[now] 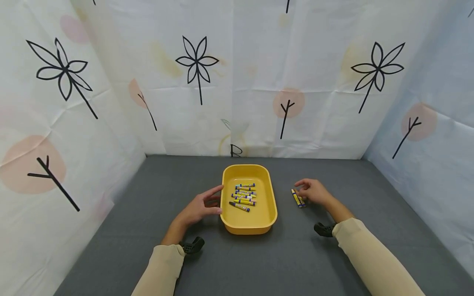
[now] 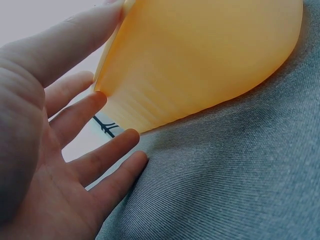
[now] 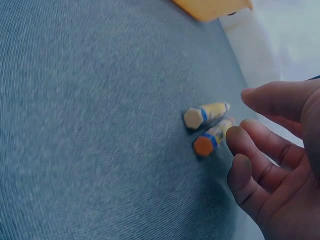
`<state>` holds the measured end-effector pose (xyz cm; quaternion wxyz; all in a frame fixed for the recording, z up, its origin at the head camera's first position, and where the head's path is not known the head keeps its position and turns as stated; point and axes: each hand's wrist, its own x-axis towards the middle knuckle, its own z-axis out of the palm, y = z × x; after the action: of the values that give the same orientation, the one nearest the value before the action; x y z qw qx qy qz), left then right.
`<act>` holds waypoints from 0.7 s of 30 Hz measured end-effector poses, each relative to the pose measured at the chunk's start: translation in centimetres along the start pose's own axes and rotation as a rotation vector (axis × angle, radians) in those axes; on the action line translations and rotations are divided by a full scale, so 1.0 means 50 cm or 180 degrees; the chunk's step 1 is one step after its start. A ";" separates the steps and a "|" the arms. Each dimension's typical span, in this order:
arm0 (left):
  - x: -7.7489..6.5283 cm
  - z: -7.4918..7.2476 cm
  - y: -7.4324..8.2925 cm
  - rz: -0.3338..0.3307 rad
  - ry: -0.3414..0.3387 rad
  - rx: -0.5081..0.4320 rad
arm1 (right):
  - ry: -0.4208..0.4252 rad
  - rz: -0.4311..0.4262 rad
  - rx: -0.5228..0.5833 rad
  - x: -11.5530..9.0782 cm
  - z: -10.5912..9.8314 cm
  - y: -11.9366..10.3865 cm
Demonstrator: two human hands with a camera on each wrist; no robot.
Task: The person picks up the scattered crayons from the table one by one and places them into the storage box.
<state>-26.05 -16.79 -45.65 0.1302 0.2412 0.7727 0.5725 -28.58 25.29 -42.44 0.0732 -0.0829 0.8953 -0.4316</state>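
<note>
A yellow plastic tray point(image 1: 253, 220) stands on the table, with several crayons point(image 1: 244, 196) lying across its floor. My left hand point(image 1: 198, 207) is at the tray's left side, thumb and fingers spread; in the left wrist view its fingertips are right at the tray wall point(image 2: 200, 50). To the right of the tray, two crayons point(image 1: 296, 198) lie side by side on the cloth. Just over them is my right hand point(image 1: 314, 191), fingers loosely bent and thumb apart. The right wrist view shows a pale-ended crayon point(image 3: 194, 119) and an orange-ended crayon point(image 3: 204, 145) beside the fingertips, with nothing gripped.
Dark grey cloth point(image 1: 170, 176) covers the table. White curtains point(image 1: 252, 74) printed with flowers and trees hang behind and at both sides. Each wrist wears a black strap point(image 1: 193, 245).
</note>
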 end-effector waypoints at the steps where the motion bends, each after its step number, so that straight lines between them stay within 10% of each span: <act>1: 0.000 0.000 0.000 0.0000 -0.0003 -0.0006 | 0.0000 0.0002 0.0006 0.000 0.000 0.003; 21: -0.001 -0.002 -0.002 0.0119 -0.0011 0.0042 | -0.0204 -0.0023 -0.0579 0.011 -0.006 0.017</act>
<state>-26.07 -16.92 -45.71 0.1192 0.2574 0.7716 0.5693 -29.25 25.91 -42.96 0.0923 -0.1061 0.9277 -0.3459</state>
